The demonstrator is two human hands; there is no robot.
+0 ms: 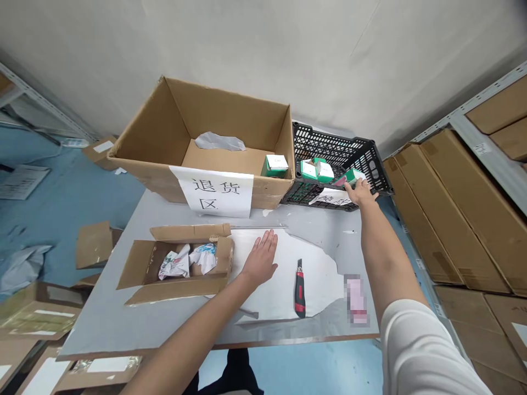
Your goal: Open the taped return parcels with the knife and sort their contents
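My right hand is at the near right side of a black plastic crate, its fingers around a small green-and-white box at the rim. Part of that box is hidden by the fingers. Several similar boxes lie in the crate. Flat on a white sheet, my left hand rests with fingers stretched out and nothing in it. To its right lies a red-and-black utility knife, blade end away from me. An opened cardboard box with crumpled paper stands left of that hand.
A large carton with a paper sign stands at the table's back, holding a green-and-white box and grey plastic. A blurred pink item lies at the right. Shelved cartons flank the table; cardboard litters the floor at left.
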